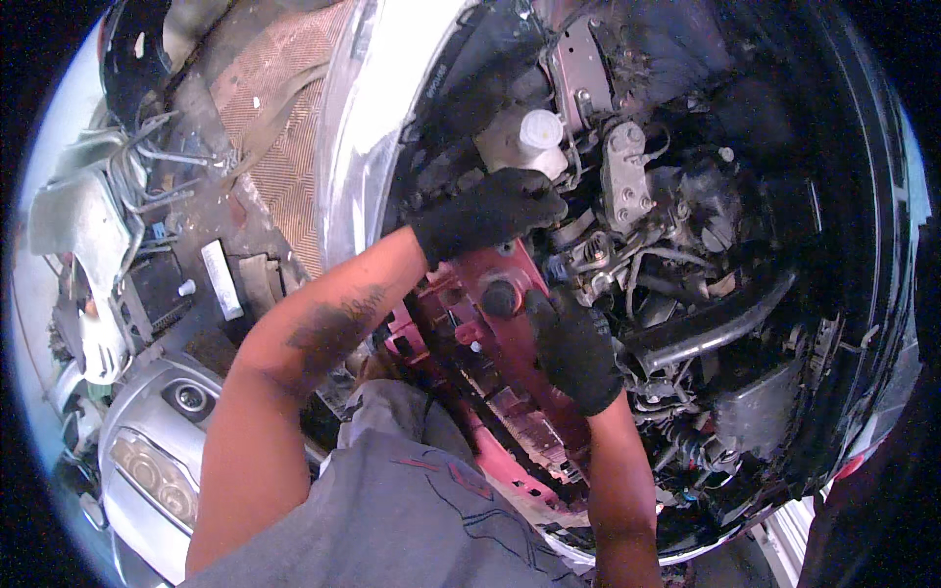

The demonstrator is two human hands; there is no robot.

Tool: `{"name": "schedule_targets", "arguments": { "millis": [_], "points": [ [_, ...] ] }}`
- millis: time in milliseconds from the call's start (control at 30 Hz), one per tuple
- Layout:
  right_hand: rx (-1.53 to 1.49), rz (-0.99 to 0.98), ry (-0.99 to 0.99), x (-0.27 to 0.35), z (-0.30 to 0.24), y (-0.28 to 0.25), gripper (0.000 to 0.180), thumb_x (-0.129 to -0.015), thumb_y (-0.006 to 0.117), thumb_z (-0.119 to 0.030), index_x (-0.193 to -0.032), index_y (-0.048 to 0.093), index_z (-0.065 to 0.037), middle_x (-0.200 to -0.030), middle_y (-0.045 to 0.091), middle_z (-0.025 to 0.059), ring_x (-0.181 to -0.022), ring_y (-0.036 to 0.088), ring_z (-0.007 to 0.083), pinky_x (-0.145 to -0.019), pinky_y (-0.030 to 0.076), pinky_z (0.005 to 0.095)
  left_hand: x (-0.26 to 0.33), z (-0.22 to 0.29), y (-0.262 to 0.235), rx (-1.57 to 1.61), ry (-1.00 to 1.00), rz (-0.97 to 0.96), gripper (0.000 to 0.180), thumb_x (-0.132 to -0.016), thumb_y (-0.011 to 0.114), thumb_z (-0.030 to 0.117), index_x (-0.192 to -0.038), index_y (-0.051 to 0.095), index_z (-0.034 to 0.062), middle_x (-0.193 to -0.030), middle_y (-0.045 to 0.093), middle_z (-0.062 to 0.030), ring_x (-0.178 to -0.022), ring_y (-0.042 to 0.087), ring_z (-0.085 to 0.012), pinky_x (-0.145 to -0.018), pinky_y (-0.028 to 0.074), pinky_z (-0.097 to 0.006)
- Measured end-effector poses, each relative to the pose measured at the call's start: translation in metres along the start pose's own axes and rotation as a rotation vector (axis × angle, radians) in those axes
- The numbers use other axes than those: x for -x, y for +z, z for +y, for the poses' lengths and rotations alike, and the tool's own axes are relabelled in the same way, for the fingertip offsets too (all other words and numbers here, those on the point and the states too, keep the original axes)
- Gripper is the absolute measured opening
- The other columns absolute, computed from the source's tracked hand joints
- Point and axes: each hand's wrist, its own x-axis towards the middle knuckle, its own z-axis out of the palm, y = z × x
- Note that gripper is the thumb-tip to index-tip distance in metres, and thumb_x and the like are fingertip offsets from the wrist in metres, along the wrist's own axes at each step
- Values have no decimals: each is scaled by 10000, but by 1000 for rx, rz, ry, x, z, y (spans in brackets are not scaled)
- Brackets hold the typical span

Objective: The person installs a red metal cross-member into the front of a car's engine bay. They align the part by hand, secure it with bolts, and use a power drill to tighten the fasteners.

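Observation:
Both hands wear black gloves and work at the front of an open engine bay. My left hand (490, 211) is closed, its fingers curled down beside a whitish reservoir with a pale cap (541, 129). Whatever lies under those fingers is hidden. Lower and to the right, my right hand (576, 353) reaches along the inner edge of a red front panel (469, 294), next to a round black cap (502, 298). Its fingers look drawn together, and what they hold, if anything, cannot be made out against the dark parts.
A thick black hose (720, 328) crosses the bay right of my right hand. A grey metal mount (627, 176) stands behind. The white fender (365, 118) borders the bay on the left. A detached silver bumper with headlight (157, 456) and scattered parts lie on the floor.

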Motion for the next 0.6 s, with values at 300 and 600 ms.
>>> {"name": "schedule_targets", "arguments": {
  "millis": [300,600],
  "points": [
    [-242,47,282,-10,-8,-12,336,-921,561,-135,-1243,556,-41,-1114,607,220,-879,621,422,-760,512,458,-6,5,-5,-234,-191,-174,281,-962,593,258,-1114,653,29,-1056,681,-119,-958,644,-220,-903,489,-351],
    [-428,352,284,-74,17,-12,379,-968,583,-232,-1265,577,3,-1224,632,198,-1159,597,318,-998,443,389,-1,7,-4,66,-109,24,267,-943,642,196,-1117,683,-2,-1028,717,-78,-951,647,-143,-879,506,-309]
  ]
}}
